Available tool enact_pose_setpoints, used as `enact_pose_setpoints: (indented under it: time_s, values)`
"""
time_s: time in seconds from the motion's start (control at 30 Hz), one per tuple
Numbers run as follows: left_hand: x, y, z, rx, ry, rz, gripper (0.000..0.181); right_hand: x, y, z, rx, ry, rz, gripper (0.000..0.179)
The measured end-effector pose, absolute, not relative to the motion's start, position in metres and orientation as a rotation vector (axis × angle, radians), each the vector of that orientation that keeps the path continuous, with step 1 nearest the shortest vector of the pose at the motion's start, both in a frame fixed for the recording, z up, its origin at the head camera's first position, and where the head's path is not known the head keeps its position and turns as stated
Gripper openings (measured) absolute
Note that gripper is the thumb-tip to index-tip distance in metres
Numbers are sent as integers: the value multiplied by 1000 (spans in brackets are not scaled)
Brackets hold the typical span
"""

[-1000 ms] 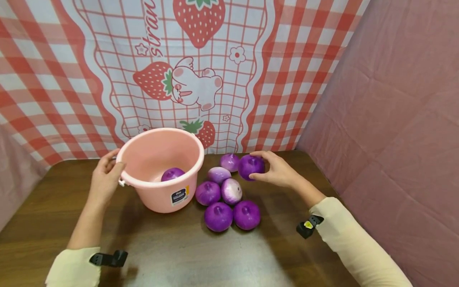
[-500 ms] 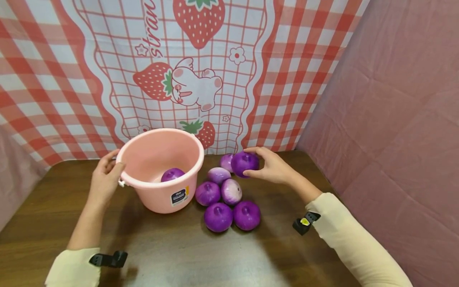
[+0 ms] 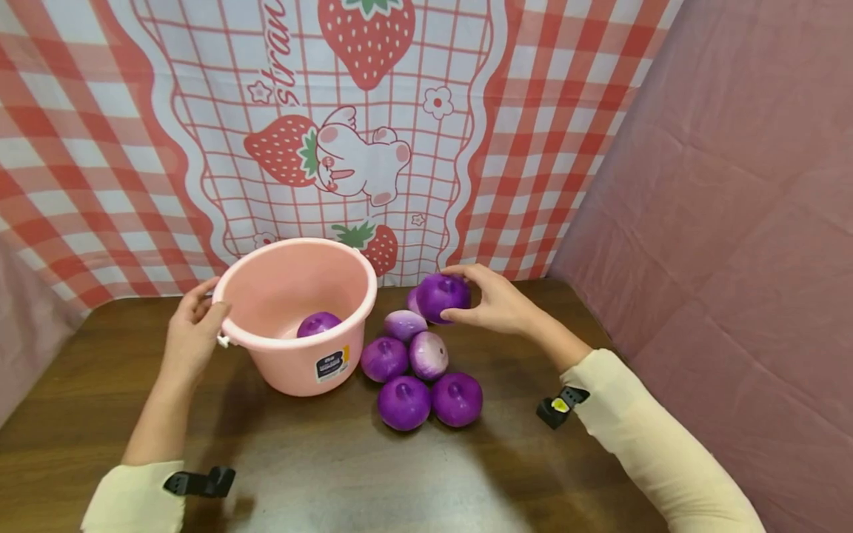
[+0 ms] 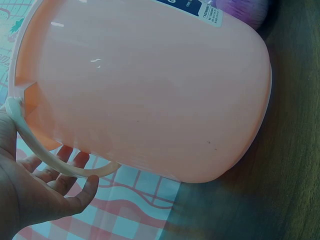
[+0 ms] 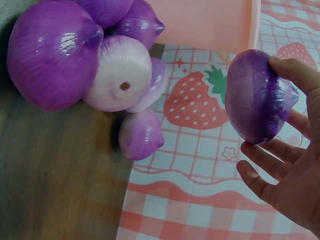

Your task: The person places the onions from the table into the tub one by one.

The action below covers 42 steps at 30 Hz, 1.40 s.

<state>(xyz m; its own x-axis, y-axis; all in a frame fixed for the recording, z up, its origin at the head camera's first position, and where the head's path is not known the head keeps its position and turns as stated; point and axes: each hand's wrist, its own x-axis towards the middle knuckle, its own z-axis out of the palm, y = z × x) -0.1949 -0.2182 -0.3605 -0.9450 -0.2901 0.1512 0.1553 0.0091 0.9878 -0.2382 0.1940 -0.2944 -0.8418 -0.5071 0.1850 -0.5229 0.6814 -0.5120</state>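
Observation:
My right hand (image 3: 496,302) pinches a dark purple onion (image 3: 443,297) between thumb and fingers, raised above the table. In the right wrist view this onion (image 5: 257,97) stands apart from the others. My left hand (image 3: 192,332) holds the left rim of a pink bucket (image 3: 283,370). Seen from the left wrist, its pale handle (image 4: 47,156) hangs across that hand. One purple onion (image 3: 318,324) lies inside the bucket. Several more lie on the table right of it, among them a pale one (image 3: 429,355) and a small one (image 5: 141,135), mostly hidden behind the held onion in the head view.
The brown wooden table (image 3: 320,474) reaches back to a red-and-white checked cloth (image 3: 533,148) with strawberry prints. A pink cloth (image 3: 733,222) hangs along the right side. Two purple onions, one of them here (image 3: 457,400), sit at the front of the pile.
My right hand has carried the onion to the left and slightly up, so it now covers most of the small onion behind. The left hand and bucket stay put.

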Motion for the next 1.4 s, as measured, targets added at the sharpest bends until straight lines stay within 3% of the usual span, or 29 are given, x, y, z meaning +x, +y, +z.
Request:
enact_pose_setpoints:
  time_s: [1.4]
  values:
    - [-197, -218, -362, 140, -1931, -2058, 31, -242, 151, -263, 1012, -2772, 870, 64]
